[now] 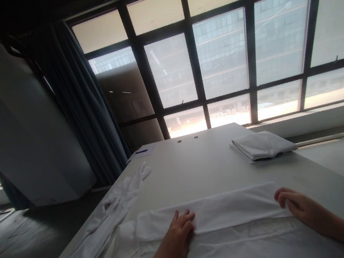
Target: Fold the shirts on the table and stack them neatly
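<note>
A white shirt lies across the near end of the table, its far side folded over in a long flat strip. What looks like its collar part is toward the left. My left hand rests on the folded strip left of its middle, fingers apart and pressed lightly on the cloth. At the right end of the strip, my right hand has its fingers curled round the edge of the cloth. The lower part of the shirt runs out of view at the bottom.
Crumpled white cloth lies along the left edge of the white table. A stack of folded white garments sits at the right edge. Far left, a blue pen lies on paper. A dark curtain and large windows stand beyond.
</note>
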Tool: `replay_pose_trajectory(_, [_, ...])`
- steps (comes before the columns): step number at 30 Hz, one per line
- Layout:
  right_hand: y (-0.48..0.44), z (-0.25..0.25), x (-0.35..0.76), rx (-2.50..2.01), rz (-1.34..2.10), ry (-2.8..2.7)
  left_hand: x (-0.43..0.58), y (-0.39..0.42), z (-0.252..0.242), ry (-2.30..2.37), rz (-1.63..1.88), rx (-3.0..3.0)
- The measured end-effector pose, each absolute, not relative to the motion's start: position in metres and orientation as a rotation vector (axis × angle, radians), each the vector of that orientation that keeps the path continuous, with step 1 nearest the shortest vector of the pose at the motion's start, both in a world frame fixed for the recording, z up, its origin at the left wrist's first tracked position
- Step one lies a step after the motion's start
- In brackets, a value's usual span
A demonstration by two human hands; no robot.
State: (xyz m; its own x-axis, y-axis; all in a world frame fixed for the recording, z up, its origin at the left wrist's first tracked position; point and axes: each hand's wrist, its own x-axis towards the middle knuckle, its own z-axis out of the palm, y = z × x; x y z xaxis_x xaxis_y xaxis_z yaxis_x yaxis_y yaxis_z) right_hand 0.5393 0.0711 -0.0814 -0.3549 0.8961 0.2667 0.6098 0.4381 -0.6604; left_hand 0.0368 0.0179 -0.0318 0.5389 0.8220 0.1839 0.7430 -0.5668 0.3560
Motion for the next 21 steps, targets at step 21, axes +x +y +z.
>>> replay_pose_trajectory(21, [0.057, -0.053, 0.533, -1.371, 0.518, -2.362, 0.041, 0.021, -0.042, 1.590, 0.343, 2.478])
